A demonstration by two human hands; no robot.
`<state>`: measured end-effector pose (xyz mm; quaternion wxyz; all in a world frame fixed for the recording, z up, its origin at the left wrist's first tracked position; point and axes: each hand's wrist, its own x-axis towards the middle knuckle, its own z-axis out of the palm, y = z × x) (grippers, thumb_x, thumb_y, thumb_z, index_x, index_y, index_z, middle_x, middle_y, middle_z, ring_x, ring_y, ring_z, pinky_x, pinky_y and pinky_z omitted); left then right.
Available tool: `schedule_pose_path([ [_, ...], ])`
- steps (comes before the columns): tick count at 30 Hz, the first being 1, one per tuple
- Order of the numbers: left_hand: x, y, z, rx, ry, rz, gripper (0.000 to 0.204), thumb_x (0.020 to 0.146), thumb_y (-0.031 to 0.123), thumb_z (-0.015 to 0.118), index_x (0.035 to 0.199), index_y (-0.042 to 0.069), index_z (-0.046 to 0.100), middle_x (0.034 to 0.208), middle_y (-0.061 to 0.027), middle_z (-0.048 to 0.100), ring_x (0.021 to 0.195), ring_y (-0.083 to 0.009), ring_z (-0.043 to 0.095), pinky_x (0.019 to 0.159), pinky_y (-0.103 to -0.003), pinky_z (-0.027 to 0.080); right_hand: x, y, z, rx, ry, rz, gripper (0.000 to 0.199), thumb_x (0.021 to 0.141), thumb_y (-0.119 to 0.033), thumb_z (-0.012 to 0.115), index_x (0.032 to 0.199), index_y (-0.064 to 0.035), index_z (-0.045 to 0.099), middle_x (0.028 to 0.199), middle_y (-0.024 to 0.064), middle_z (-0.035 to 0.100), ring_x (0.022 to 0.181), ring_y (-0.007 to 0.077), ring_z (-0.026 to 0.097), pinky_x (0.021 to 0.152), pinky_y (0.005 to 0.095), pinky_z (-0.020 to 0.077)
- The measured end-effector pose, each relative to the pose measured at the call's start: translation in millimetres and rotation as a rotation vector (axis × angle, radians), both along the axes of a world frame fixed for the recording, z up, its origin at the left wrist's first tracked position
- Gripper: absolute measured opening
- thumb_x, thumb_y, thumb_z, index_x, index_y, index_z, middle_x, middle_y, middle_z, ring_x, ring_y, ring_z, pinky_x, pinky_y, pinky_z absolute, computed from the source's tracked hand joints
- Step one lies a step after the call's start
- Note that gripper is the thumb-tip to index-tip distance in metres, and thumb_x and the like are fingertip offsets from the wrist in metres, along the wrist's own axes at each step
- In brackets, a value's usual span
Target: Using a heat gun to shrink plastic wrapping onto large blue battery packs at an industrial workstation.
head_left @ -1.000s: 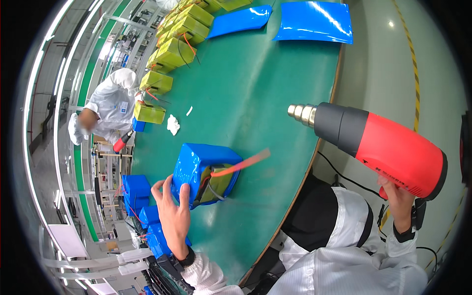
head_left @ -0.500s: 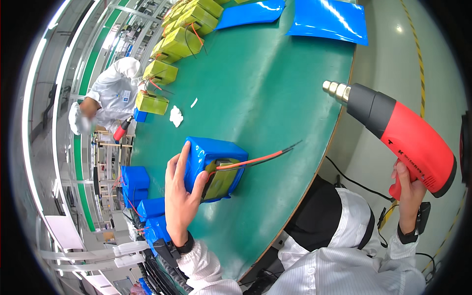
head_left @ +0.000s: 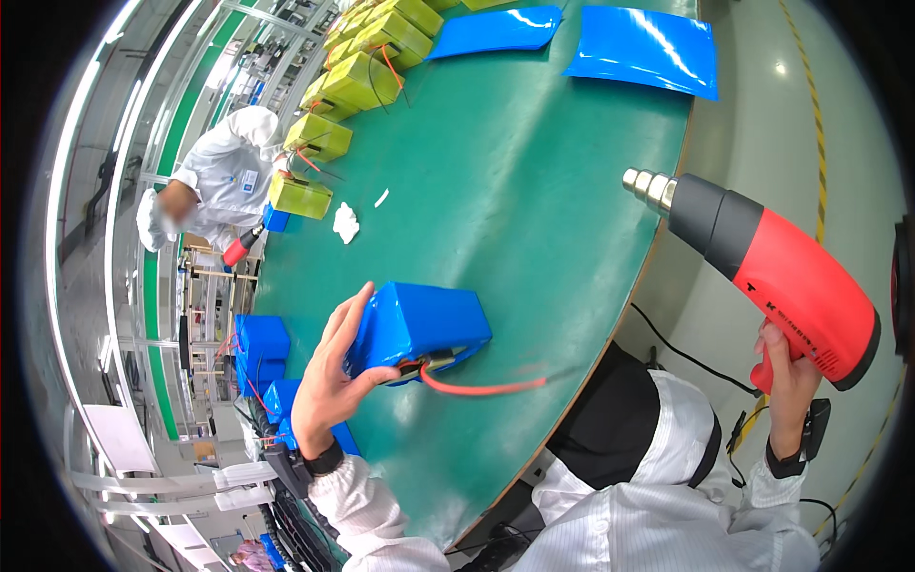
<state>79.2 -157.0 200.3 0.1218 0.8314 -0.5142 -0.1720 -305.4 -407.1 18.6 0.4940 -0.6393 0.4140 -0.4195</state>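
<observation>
My left hand is closed around the left side of a battery pack in shiny blue wrap, thumb low and fingers along its far side. From the pack's near face a red wire sticks out to the right over the table. At the right, my right hand grips a red and black heat gun by its handle. The gun's stepped metal nozzle points left, over the table's right edge, well apart from the pack.
Yellow-green battery packs with wires line the far left of the green table. Blue plastic sleeves lie at the far edge. Blue-wrapped packs stand on the left. Across the table, a person in white is beside another heat gun.
My left hand has tipped and turned the battery pack, so its blue top shows more and its yellow-green face is mostly hidden. The wire has swung lower. The heat gun has barely moved.
</observation>
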Motion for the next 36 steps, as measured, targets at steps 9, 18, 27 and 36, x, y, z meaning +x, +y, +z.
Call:
schedule_pose_path([
  [9,-33,-5,29,0.368,-0.277,-0.261,0.091,0.056,-0.008,0.074,0.143,0.007,0.050,0.143,-0.0092,0.051,0.142,-0.0361,0.039,0.123,-0.055,0.021,-2,-2,2,0.101,-0.012,0.028,0.015,0.098,-0.015,0.066,0.093,-0.0007,0.064,0.077,0.0022,0.062,0.064,0.0079,0.053,0.058,0.0239,0.0416],
  [18,-52,-6,14,0.270,-0.307,-0.219,0.081,0.056,-0.023,0.056,0.131,0.007,0.053,0.141,-0.0106,0.052,0.143,-0.0390,0.038,0.118,-0.049,0.035,4,4,0,0.211,0.021,0.101,0.016,0.095,-0.015,0.070,0.096,0.0004,0.067,0.077,-0.0006,0.061,0.062,0.0053,0.049,0.055,0.0216,0.0373],
  [27,-67,4,11,0.222,-0.273,-0.145,0.089,0.061,-0.022,0.052,0.145,0.007,0.048,0.156,-0.0167,0.037,0.147,-0.0422,0.031,0.119,-0.051,0.033,5,5,-1,0.228,-0.122,0.095,0.017,0.093,-0.013,0.072,0.100,0.0003,0.065,0.078,0.0025,0.061,0.062,0.0100,0.054,0.058,0.0244,0.0433],
  [36,-91,6,-8,-0.040,-0.217,0.173,0.069,0.079,0.004,0.076,0.142,-0.001,0.049,0.152,-0.0259,0.040,0.140,-0.0451,0.041,0.116,-0.051,0.036,11,-15,19,0.256,-0.184,0.360,0.034,0.092,-0.027,0.073,0.106,0.0011,0.061,0.082,0.0093,0.065,0.066,0.0176,0.062,0.062,0.0301,0.0490],
])
